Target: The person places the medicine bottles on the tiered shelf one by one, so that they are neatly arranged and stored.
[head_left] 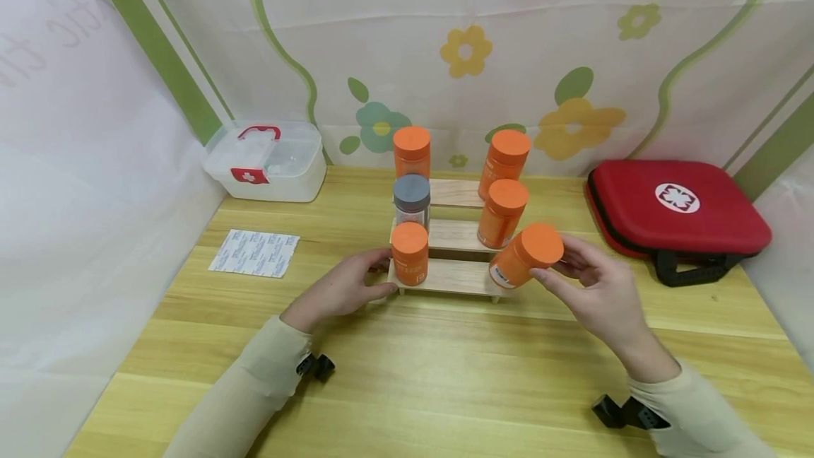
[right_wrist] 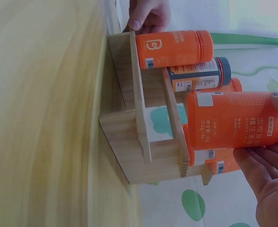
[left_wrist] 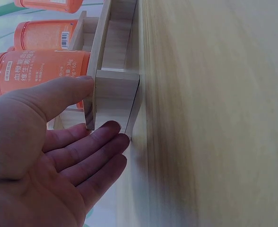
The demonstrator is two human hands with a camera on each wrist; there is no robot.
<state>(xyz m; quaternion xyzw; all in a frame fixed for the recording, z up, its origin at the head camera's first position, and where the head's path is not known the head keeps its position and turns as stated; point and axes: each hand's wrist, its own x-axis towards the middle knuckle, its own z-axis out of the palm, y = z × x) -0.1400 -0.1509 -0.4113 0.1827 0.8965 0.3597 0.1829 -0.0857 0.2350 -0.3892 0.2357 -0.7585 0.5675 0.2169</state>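
Note:
A stepped wooden display rack (head_left: 454,276) holds lidded jars in two columns. My right hand (head_left: 600,295) grips an orange jar (head_left: 526,255) between thumb and fingers, tilted at the right end of the lowest step. In the right wrist view that jar (right_wrist: 236,120) is beyond the step's front edge, its base facing the rack. At the rack's left end is my left hand (head_left: 343,287), its thumb (left_wrist: 68,92) on the lowest board and the fingers by the side panel. Beside it stands an orange jar (head_left: 410,254); behind that are a grey-lidded jar (head_left: 412,196) and another orange jar (head_left: 412,150).
Two orange jars (head_left: 502,214) (head_left: 504,161) stand on the right of the upper steps. A white first-aid box (head_left: 273,168) and a printed packet (head_left: 254,253) lie left; a red first-aid case (head_left: 680,210) lies right. Behind hangs a flowered curtain (head_left: 394,41).

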